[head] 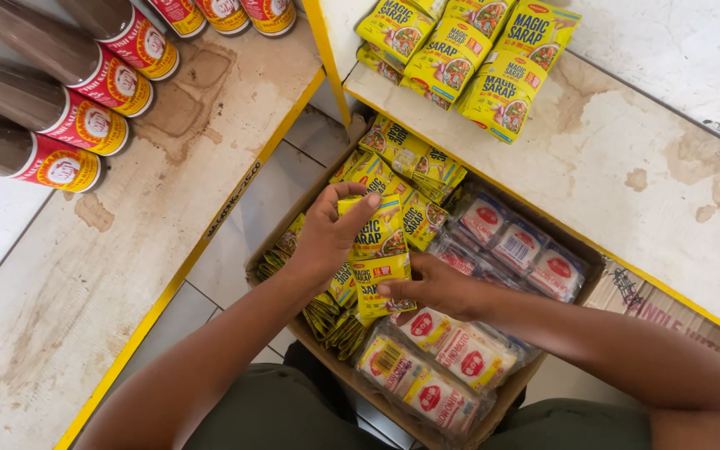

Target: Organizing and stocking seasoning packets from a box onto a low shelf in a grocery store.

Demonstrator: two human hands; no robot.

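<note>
A strip of yellow seasoning sachets (pixel 379 250) lies over an open cardboard box (pixel 593 279) below me. My left hand (pixel 327 237) grips the upper sachet from its left side, thumb across the top. My right hand (pixel 431 285) pinches the lower sachet of the same strip from the right. More yellow sachet strips (pixel 406 158) fill the box's far and left parts. Clear packs with red and white labels (pixel 514 246) fill the right and near sides.
A pile of yellow sachets (pixel 468 54) lies on the white yellow-edged shelf (pixel 652 175) at upper right. Several dark sauce bottles with red labels (pixel 85 92) lie on the left shelf (pixel 118 275). Grey floor tiles (pixel 235 250) show between the shelves.
</note>
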